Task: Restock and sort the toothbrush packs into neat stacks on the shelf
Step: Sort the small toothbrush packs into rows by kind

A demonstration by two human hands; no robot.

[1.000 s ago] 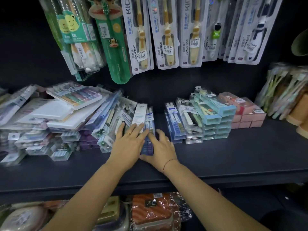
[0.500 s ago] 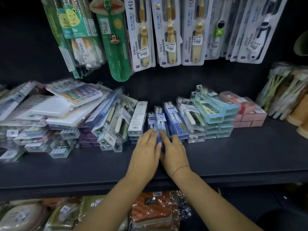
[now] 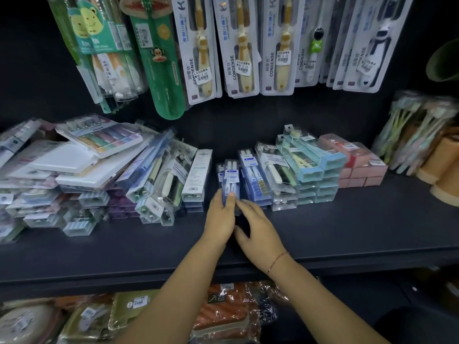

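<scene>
A small stack of narrow blue toothbrush packs (image 3: pixel 231 175) stands in the gap at the middle of the dark shelf (image 3: pixel 335 232). My left hand (image 3: pixel 220 220) pinches the stack's near end, thumb on top and fingers on its left side. Beside it, my right hand (image 3: pixel 259 228) lies with straight fingers against the stack's front right corner. A white boxed pack (image 3: pixel 198 170) sits just left of the stack. Just right of it is another blue stack (image 3: pixel 253 176). Further right come tidy stacks of clear packs (image 3: pixel 275 170), teal boxes (image 3: pixel 314 167) and pink boxes (image 3: pixel 360 167).
A slumped, mixed pile of packs (image 3: pixel 87 170) fills the shelf's left part. Children's toothbrush cards (image 3: pixel 239 45) hang from above. Brown cups (image 3: pixel 444 170) with bagged brushes stand at the far right. Wrapped goods (image 3: pixel 223 316) lie on the shelf below.
Both hands slid the blue stack to the right, away from the left pile and into the gap beside the other blue stack. The view has also moved closer.
</scene>
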